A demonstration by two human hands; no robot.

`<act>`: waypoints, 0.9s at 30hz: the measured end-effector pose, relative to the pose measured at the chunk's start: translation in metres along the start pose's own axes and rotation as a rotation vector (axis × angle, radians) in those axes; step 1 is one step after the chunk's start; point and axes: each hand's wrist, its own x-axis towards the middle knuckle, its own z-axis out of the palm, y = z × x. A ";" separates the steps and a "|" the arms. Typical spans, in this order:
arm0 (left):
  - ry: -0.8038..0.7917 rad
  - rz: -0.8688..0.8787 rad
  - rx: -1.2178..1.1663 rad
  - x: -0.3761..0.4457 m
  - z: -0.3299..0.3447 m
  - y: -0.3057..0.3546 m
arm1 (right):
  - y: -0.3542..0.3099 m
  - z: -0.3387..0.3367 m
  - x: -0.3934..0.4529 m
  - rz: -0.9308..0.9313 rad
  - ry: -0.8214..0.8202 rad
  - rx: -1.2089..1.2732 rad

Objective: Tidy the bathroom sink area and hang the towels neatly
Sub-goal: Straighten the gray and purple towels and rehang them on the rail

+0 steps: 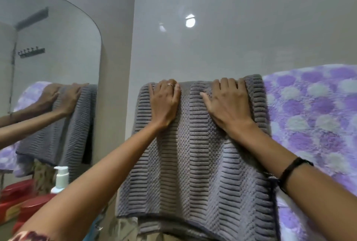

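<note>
Your left hand (166, 103) lay flat on the grey towel (195, 155), fingers straight and close together, fingertips at the top fold; a ring showed on one finger. Your right hand (228, 105) was flat too, fingers spread a bit wider, thumb out to the left, pressing the same towel just beside its right edge. A dark band (289, 171) sat on your right wrist. Neither hand gripped anything.

Containers: a white pump bottle (61, 179) stood at lower left, contents not visible. Red containers (25, 200) sat next to it, lids on, insides hidden.

The grey towel hung draped against the wall, ribbed and waffle texture, its top fold under both of your hands, its bottom hem low in the frame between your forearms. A purple spotted towel (313, 117) hung just beside it on the right, touching or slightly overlapped by the grey edge; couldn't tell which.

Wall (212, 38) was glossy pale grey with light reflections. A mirror (50, 51) at left reflected both hands, both towels, and a hook rack (31, 52).
</note>
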 end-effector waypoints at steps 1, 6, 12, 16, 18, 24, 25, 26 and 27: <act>0.022 -0.008 0.017 0.008 0.003 0.000 | -0.001 0.001 0.006 0.013 -0.006 0.006; -0.275 -0.053 0.102 0.053 0.003 -0.009 | 0.006 -0.001 0.046 0.064 -0.082 0.169; -0.964 -0.056 -0.101 0.080 -0.014 -0.006 | 0.019 0.000 0.078 0.009 -0.558 0.256; -0.704 0.074 0.174 0.070 -0.010 -0.013 | 0.008 0.005 0.057 0.072 -0.102 0.235; -0.545 0.050 0.185 0.061 -0.010 -0.014 | 0.003 0.004 0.047 0.082 0.014 0.215; -0.364 0.013 0.089 0.035 -0.019 -0.003 | -0.001 -0.004 0.019 0.049 -0.009 0.183; -0.327 0.022 0.118 0.029 -0.021 0.001 | 0.000 -0.007 0.014 0.022 -0.023 0.190; -0.287 0.033 0.159 0.024 -0.022 0.006 | 0.002 -0.009 0.009 -0.008 -0.037 0.198; -0.253 0.044 0.217 0.019 -0.023 0.012 | 0.004 -0.011 0.004 -0.041 -0.047 0.202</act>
